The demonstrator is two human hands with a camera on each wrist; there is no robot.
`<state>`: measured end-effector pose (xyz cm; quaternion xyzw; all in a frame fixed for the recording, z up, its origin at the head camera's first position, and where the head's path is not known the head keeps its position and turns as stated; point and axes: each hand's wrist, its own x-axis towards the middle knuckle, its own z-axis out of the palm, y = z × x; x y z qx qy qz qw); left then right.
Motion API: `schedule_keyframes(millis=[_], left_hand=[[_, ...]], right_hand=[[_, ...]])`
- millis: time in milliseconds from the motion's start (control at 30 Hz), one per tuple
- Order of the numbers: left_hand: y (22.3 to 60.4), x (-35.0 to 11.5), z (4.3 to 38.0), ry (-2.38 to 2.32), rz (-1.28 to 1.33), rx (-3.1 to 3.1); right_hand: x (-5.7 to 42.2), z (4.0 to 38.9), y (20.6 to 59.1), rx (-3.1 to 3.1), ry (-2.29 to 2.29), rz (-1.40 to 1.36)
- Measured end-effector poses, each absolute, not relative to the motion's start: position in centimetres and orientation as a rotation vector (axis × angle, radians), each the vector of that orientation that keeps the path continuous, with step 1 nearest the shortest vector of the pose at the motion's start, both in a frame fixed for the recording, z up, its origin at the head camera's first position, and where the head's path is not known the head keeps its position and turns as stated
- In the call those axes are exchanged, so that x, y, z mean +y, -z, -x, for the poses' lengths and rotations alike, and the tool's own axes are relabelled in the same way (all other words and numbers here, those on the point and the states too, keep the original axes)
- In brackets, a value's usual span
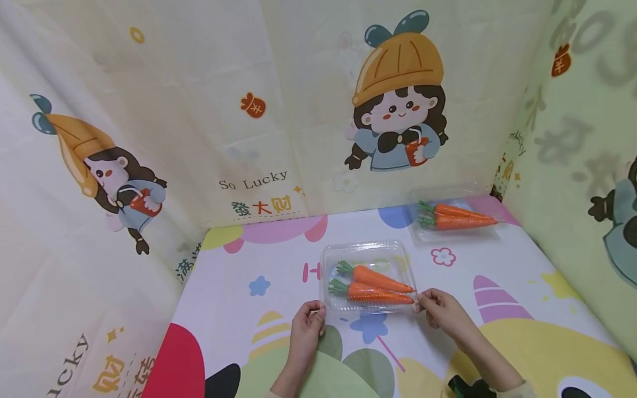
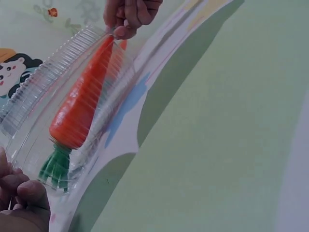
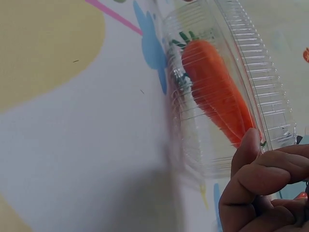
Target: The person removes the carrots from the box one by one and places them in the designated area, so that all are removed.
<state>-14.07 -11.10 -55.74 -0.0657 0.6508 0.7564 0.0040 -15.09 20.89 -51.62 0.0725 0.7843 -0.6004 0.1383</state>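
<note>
A clear plastic clamshell box [image 1: 368,251] is near the middle of the table, its ridged walls plain in both wrist views. Two orange carrots [image 1: 380,278] with green tops lie side by side inside, tips pointing right in the head view. At the box's near left corner, my left hand [image 1: 307,326] pinches the edge between thumb and fingers. My right hand [image 1: 443,310] grips the near right corner, close by the carrot tips; the right wrist view shows its thumb [image 3: 246,147] against the plastic.
Farther back on the right sits a second clear box [image 1: 423,235] with carrots [image 1: 458,216] in it. A printed cloth [image 1: 298,138] hangs behind the table, and another covers the right side. Something dark [image 1: 468,387] lies by my right forearm at the near edge.
</note>
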Motion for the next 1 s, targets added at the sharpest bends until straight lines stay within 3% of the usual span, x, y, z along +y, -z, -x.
schedule_keyframes(millis=[267,600,1000], left_hand=[[55.6,-11.6,14.1,-2.27,0.213,2.113],[55.2,-12.9,14.3,-2.177,-0.047,2.353],[54.5,-12.9,14.9,-2.03,-0.153,2.567]], right_hand=[[21.0,15.0,52.2,2.214,1.793,-0.243],[21.0,15.0,52.4,2.202,1.813,-0.24],[21.0,14.9,52.4,2.083,1.934,-0.295]])
